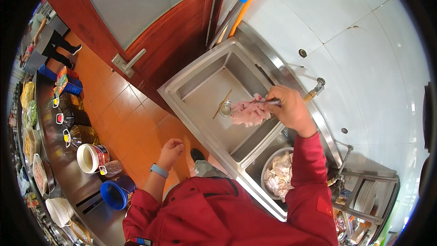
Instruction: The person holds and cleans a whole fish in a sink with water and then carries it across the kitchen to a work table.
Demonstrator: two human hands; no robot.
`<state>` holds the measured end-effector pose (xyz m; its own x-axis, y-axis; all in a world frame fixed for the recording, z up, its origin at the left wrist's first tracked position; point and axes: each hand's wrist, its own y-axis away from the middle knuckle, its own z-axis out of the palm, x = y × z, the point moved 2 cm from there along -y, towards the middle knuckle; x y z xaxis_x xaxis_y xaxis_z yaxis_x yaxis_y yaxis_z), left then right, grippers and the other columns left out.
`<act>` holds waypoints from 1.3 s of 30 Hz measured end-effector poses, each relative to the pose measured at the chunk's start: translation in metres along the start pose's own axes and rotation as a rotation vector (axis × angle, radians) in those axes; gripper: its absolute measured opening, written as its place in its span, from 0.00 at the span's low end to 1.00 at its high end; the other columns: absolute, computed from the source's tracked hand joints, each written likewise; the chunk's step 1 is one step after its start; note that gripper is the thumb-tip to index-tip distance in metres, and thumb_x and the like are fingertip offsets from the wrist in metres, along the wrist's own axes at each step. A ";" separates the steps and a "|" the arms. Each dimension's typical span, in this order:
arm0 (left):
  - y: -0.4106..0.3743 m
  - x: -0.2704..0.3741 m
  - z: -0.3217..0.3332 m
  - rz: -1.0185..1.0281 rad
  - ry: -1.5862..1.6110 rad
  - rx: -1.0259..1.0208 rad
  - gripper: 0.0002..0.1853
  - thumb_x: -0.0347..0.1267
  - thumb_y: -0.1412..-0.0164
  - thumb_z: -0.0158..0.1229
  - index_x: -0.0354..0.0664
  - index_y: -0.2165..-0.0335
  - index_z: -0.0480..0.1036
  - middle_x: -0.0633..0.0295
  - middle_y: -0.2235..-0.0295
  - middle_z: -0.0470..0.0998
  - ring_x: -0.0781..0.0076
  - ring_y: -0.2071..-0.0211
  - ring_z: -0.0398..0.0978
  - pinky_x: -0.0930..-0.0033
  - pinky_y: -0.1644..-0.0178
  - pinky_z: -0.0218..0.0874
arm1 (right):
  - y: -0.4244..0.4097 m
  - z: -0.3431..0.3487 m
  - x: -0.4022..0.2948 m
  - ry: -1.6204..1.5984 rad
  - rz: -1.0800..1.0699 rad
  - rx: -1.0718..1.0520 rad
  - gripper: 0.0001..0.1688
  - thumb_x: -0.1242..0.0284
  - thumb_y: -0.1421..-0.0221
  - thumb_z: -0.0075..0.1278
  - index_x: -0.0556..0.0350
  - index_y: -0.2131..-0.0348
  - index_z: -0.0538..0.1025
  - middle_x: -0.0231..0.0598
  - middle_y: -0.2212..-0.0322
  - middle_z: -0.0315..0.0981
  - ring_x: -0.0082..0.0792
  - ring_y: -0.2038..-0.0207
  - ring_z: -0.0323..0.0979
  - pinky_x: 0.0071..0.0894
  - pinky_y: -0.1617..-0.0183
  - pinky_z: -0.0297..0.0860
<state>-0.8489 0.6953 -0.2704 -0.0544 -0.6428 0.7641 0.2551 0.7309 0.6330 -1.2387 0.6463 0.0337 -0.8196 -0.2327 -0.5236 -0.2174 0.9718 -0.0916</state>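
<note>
My right hand (288,107) is closed on the narrow dark end of a piece of pale pink, scored flesh, perhaps fish (251,111), and holds it over the left basin of a stainless steel sink (201,99). Below it, a thin wooden stick (222,104) lies across the round drain strainer (225,109). My left hand (173,148) is away from the sink, above the tiled floor, with its fingers curled loosely and nothing seen in them. In the right basin sits a bowl of pale raw meat or poultry pieces (278,174), partly hidden by my right sleeve.
A tap (310,95) projects from the wall beside my right hand. A wooden door (170,61) and long-handled tools (244,3) stand past the sink. Left, a steel counter (65,174) bears oil bottles and buckets. A person (47,37) stands far left; a dish rack (362,194) is at right.
</note>
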 end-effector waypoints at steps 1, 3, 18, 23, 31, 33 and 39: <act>-0.006 -0.004 0.002 0.005 -0.007 -0.031 0.13 0.27 0.38 0.59 0.37 0.55 0.70 0.62 0.63 0.77 0.74 0.64 0.76 0.72 0.62 0.67 | 0.000 0.002 0.001 -0.014 -0.025 -0.016 0.12 0.81 0.57 0.62 0.59 0.71 0.73 0.47 0.74 0.70 0.54 0.69 0.72 0.45 0.66 0.66; -0.010 -0.006 0.004 0.069 -0.050 -0.069 0.14 0.26 0.38 0.59 0.37 0.53 0.70 0.61 0.62 0.77 0.73 0.62 0.76 0.71 0.59 0.68 | -0.001 0.006 0.002 -0.038 -0.083 -0.045 0.12 0.82 0.58 0.63 0.61 0.71 0.74 0.47 0.74 0.71 0.52 0.69 0.71 0.44 0.66 0.66; 0.088 -0.041 -0.032 0.056 0.983 0.044 0.38 0.57 0.32 0.47 0.45 0.35 0.59 0.53 0.51 0.75 0.63 0.52 0.73 0.59 0.46 0.65 | -0.014 0.145 -0.274 -0.139 -1.013 -0.537 0.11 0.70 0.52 0.62 0.49 0.65 0.79 0.38 0.72 0.75 0.46 0.68 0.77 0.42 0.66 0.73; 0.238 -0.084 -0.095 0.802 1.465 0.134 0.16 0.47 0.29 0.48 0.46 0.60 0.65 0.62 0.67 0.69 0.73 0.66 0.68 0.72 0.63 0.63 | 0.081 0.201 -0.415 -0.408 -1.357 -0.743 0.12 0.71 0.52 0.64 0.52 0.67 0.76 0.40 0.73 0.69 0.47 0.74 0.73 0.43 0.71 0.70; 0.573 -0.304 -0.082 1.317 1.525 0.828 0.24 0.52 0.29 0.45 0.44 0.55 0.73 0.58 0.66 0.79 0.64 0.66 0.78 0.61 0.60 0.72 | 0.372 0.258 -0.598 -0.550 -1.984 -1.038 0.12 0.74 0.51 0.63 0.55 0.66 0.76 0.38 0.70 0.70 0.43 0.72 0.74 0.40 0.70 0.71; 0.654 -0.363 -0.033 1.351 1.569 0.923 0.24 0.52 0.29 0.45 0.43 0.54 0.72 0.55 0.65 0.80 0.62 0.66 0.79 0.62 0.60 0.73 | 0.463 0.265 -0.618 -0.594 -2.109 -1.156 0.12 0.73 0.48 0.60 0.56 0.63 0.76 0.40 0.69 0.70 0.43 0.70 0.75 0.41 0.69 0.72; 0.817 -0.590 0.124 1.409 1.666 1.559 0.12 0.41 0.37 0.58 0.45 0.63 0.75 0.55 0.65 0.80 0.62 0.65 0.80 0.59 0.60 0.75 | 0.718 0.299 -0.671 -0.692 -2.378 -1.437 0.16 0.75 0.54 0.62 0.54 0.64 0.73 0.42 0.69 0.69 0.46 0.68 0.74 0.42 0.65 0.71</act>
<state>-0.7285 1.7002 -0.1887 -0.0451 0.9048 0.4235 -0.9131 -0.2093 0.3500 -0.6860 1.5113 0.0658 0.8497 0.1523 -0.5049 -0.0625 -0.9216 -0.3832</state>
